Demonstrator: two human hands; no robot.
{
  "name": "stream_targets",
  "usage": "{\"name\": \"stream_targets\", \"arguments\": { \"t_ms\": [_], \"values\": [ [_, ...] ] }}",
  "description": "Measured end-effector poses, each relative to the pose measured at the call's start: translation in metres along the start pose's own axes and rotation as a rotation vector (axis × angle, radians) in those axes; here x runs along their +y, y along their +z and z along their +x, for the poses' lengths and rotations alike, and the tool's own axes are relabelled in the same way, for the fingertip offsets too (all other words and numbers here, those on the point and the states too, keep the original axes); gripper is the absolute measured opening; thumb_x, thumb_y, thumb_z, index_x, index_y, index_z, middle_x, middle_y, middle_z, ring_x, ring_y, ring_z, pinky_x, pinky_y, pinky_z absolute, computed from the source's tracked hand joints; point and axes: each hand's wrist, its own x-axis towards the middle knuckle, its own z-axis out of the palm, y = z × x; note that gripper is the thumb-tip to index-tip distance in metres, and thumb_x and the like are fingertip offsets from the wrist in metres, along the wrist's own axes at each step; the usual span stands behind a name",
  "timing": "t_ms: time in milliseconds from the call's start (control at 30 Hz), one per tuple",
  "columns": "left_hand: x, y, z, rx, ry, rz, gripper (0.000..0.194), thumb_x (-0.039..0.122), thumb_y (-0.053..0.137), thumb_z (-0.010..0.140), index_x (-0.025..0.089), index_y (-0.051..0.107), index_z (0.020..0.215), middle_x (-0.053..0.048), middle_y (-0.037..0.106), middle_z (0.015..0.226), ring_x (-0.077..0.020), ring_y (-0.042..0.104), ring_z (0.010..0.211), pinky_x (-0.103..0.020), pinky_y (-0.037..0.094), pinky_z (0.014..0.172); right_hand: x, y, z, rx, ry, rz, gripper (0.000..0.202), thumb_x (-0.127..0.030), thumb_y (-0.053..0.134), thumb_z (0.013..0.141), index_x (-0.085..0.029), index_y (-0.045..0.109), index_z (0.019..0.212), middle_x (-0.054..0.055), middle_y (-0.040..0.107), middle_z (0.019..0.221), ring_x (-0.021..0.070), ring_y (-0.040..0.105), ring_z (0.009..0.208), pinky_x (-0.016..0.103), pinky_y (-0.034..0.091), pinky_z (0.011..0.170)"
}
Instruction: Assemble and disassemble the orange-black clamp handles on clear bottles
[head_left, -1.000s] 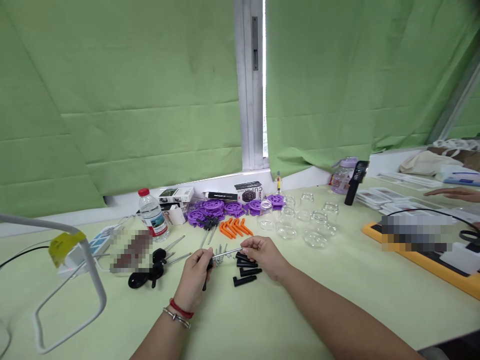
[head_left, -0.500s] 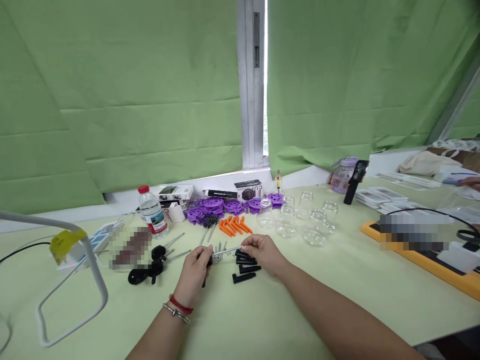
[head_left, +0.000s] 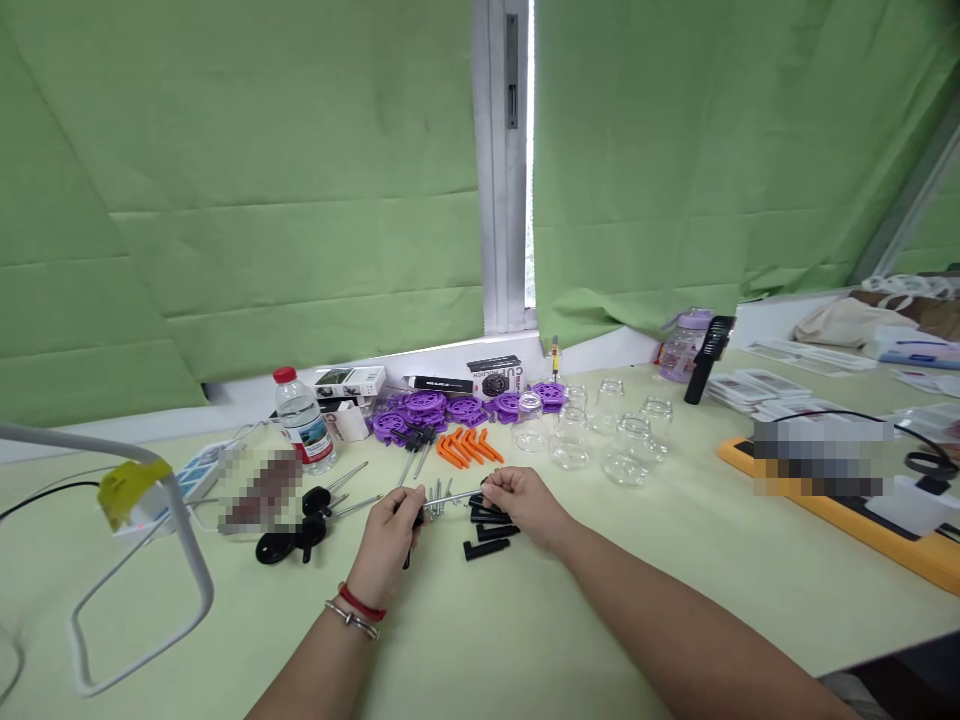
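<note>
My left hand is closed around a black part that sticks out below the fingers, at the near end of a thin metal rod. The rod lies almost level between both hands. At its other end my right hand pinches the tip; a small dark bit shows by those fingertips, too small to name. Under and beside the right hand lie several black L-ended plastic pieces. Behind the rod is a little group of silver screws. Farther back sit orange bent plastic pieces.
Purple wheel-like parts and small boxes line the back. Clear glass jars stand right of centre. Black-ended rods, a water bottle and a white bent-tube frame are left. An orange-edged tray lies right.
Both hands keep their grip on the rod and have hardly moved. The view has shifted slightly. A co-worker's hand at the far right edge is out of view now.
</note>
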Motion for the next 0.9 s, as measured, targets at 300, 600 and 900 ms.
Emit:
{"name": "stream_targets", "arguments": {
  "t_ms": [300,600,900],
  "values": [
    [-0.002,-0.0009,0.0009,-0.008,0.005,0.004,0.034,0.049,0.054,0.074,0.017,0.053,0.066,0.002,0.053,0.059,-0.0069,0.036,0.043,-0.02,0.028,0.039,0.0014,-0.0001,0.0,-0.042,-0.018,-0.069,0.033,-0.043,0.054,0.076,-0.016,0.055,0.057,-0.003,0.047,0.051,0.0082,0.032,0.048,0.023,0.025,0.05],
    [-0.0021,-0.0014,-0.0007,-0.005,-0.009,0.028,0.036,0.05,0.053,0.075,0.016,0.051,0.064,0.002,0.053,0.058,-0.007,0.036,0.043,-0.02,0.027,0.04,0.0059,-0.0007,0.0035,-0.102,-0.053,-0.165,0.033,-0.042,0.048,0.081,-0.017,0.047,0.06,-0.005,0.041,0.053,0.0084,0.032,0.049,0.023,0.026,0.05],
    [0.0006,-0.0007,-0.0008,0.008,0.023,0.017,0.036,0.05,0.051,0.076,0.016,0.054,0.069,0.002,0.052,0.058,-0.0067,0.036,0.043,-0.019,0.027,0.04,0.0037,-0.0025,0.003,-0.07,0.023,-0.076,0.033,-0.046,0.051,0.079,-0.016,0.054,0.065,-0.003,0.051,0.058,0.0088,0.035,0.053,0.023,0.027,0.054]
  ]
}}
